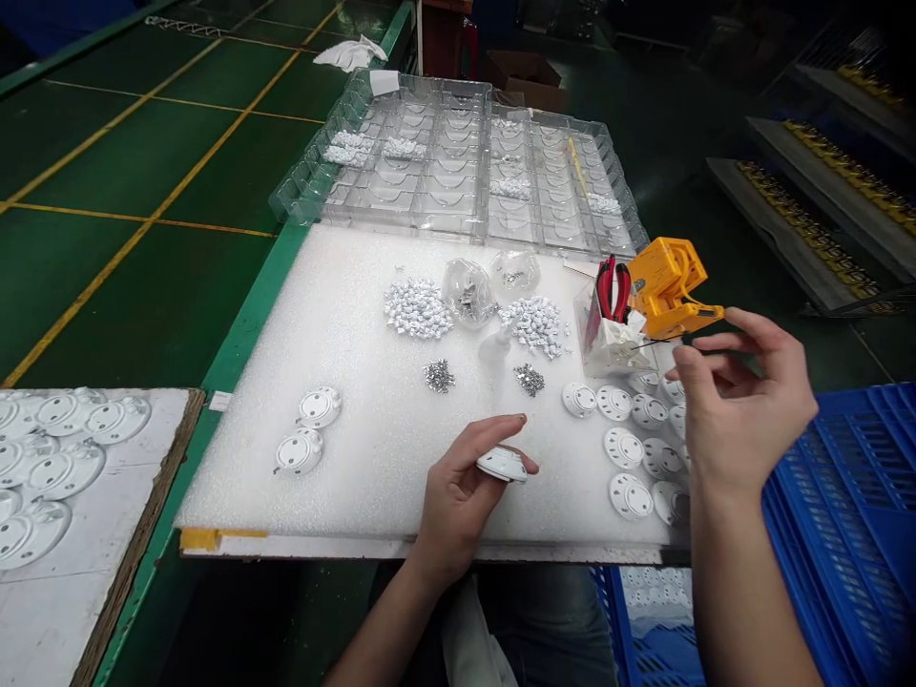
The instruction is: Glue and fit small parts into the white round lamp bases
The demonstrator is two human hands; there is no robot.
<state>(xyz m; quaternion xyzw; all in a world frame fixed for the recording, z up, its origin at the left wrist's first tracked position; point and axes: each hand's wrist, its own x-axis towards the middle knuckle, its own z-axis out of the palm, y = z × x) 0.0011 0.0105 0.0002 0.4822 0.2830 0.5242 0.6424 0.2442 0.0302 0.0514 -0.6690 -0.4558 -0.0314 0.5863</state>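
Near the front edge of the foam-topped table, my left hand [465,487] is closed around a white round plastic disc [503,465], held tilted with its rim toward me. My right hand [744,391] is raised at the right, thumb and fingers drawn together. A thin dark rod [653,343] extends left from its fingertips over a clear box [608,353]; the grip itself is partly hidden. Beside the index fingertip is an orange tool holder [669,281]. Several similar white discs [630,447] lie below, some covered by my right hand and forearm.
Two piles of small white parts [419,308], metal bits [439,376] and plastic bags [468,293] sit mid-table. Clear compartment trays [450,162] stand behind. Red-handled pliers [614,286] are in the box. Two assembled discs [299,450] lie left; blue crates [844,496] stand right.
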